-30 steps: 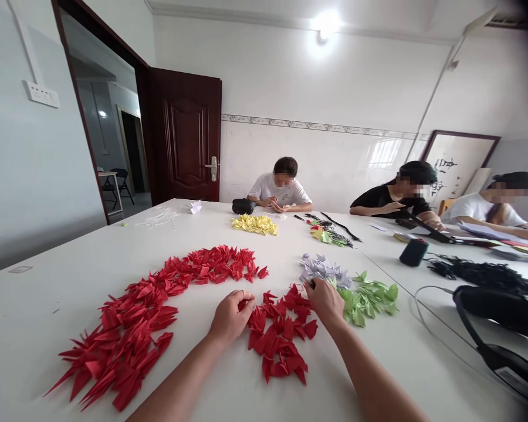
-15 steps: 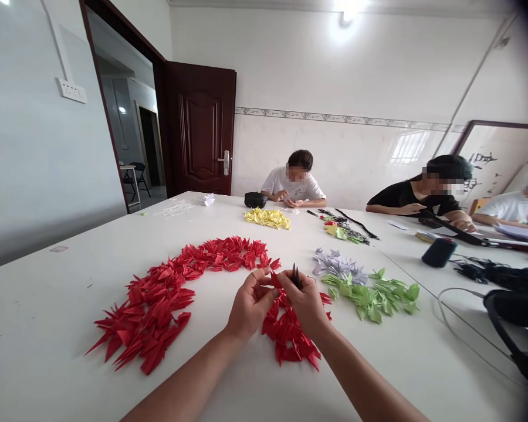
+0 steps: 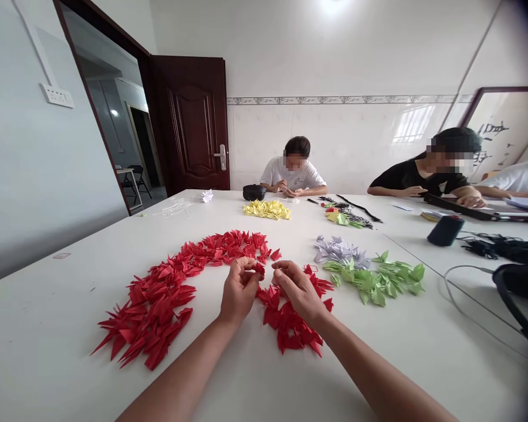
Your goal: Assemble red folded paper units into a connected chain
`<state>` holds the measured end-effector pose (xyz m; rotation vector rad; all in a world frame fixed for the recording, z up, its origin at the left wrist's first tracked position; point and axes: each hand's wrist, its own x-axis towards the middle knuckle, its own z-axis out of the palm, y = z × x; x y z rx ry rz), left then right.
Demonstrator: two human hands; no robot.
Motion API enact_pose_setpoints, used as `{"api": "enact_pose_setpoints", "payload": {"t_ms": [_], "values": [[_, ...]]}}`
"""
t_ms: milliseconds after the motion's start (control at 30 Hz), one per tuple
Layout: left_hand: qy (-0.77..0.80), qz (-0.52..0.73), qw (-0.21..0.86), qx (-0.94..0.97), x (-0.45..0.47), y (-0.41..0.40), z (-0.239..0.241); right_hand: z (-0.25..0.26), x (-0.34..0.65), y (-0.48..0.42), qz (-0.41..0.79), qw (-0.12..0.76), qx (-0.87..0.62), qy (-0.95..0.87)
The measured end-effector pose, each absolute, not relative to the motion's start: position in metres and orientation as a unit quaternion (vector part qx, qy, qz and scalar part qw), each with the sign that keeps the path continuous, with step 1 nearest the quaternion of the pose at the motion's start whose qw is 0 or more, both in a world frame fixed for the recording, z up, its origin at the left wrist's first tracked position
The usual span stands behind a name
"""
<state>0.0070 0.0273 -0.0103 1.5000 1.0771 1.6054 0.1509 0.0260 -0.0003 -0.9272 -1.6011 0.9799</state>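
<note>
My left hand (image 3: 238, 289) is lifted just above the white table (image 3: 48, 328) and pinches a small red folded paper piece (image 3: 259, 268) between thumb and fingers. My right hand (image 3: 298, 290) is close beside it with fingers curled in a pinch; what it holds is too small to make out. Under both hands lies a small heap of red folded pieces (image 3: 290, 325). To the left, a long curved band of many more red folded pieces (image 3: 171, 287) stretches across the table.
A lilac heap (image 3: 338, 251) and a green heap (image 3: 378, 280) lie right of my hands, a yellow heap (image 3: 267, 209) farther back. Three other people sit at the far and right sides. A dark phone (image 3: 445, 230), black cords (image 3: 506, 249) and an open door (image 3: 193, 126) are also in view.
My hands came up off the table from the red heap and met in front of me. A thin dark thing seen in my right hand half a second ago no longer shows.
</note>
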Motion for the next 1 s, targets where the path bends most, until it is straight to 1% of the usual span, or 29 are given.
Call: {"api": "enact_pose_setpoints", "payload": {"t_ms": [167, 300, 467, 667, 800, 1000], "values": [[0.413, 0.604, 0.348, 0.586, 0.0069, 0.0294, -0.0122, -0.0002, 0.1524, 0.0248, 0.413, 0.451, -0.351, -0.709], [0.417, 0.593, 0.366, 0.584, 0.0095, 0.027, -0.0118, -0.002, 0.1535, 0.0282, 0.391, 0.443, -0.376, -0.714], [0.435, 0.59, 0.36, 0.577, 0.0094, 0.0256, -0.0114, -0.0002, 0.1542, 0.0284, 0.375, 0.428, -0.388, -0.724], [0.359, 0.643, 0.465, 0.491, 0.0074, 0.0306, -0.0131, 0.0028, 0.1518, 0.0243, 0.35, 0.423, -0.395, -0.736], [0.353, 0.654, 0.495, 0.451, 0.0078, 0.0321, -0.0128, 0.0048, 0.152, 0.0216, 0.342, 0.409, -0.399, -0.746], [0.346, 0.639, 0.535, 0.43, 0.0084, 0.0316, -0.0101, 0.0062, 0.1521, 0.0203, 0.329, 0.401, -0.391, -0.761]]}}
